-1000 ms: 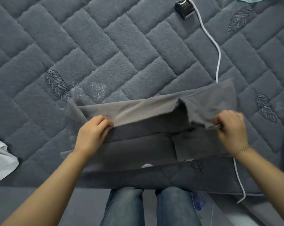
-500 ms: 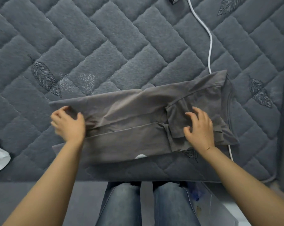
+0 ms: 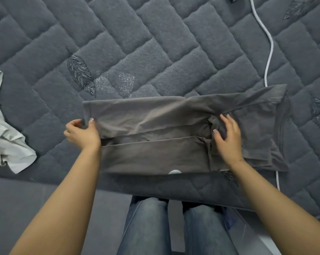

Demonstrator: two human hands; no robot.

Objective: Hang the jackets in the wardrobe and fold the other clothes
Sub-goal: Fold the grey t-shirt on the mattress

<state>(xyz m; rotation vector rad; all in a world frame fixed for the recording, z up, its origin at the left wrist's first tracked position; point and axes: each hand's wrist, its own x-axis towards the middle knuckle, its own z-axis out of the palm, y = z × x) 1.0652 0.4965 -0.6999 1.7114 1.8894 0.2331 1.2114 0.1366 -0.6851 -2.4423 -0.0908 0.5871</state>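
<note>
The left hand [image 3: 82, 134] pinches the grey shirt's [image 3: 155, 116] hem edge; the right hand [image 3: 227, 137], fingers spread, presses the bunched sleeve. Uneven pulling could undo the fold.

Bed [image 3: 155, 43] before you: dark grey quilted cover, herringbone stitching, embroidered leaf patches. Grey T-shirt [image 3: 155, 116] lies flat on it, folded into long band, under your right fingers [image 3: 227, 120], its left end at your left fingers [image 3: 78, 124]. White cable [image 3: 268, 52] runs across cover beyond your right fingers, passing under shirt's right end. Pale crumpled garment [image 3: 6, 140] lies well left of your left fingers.
</note>
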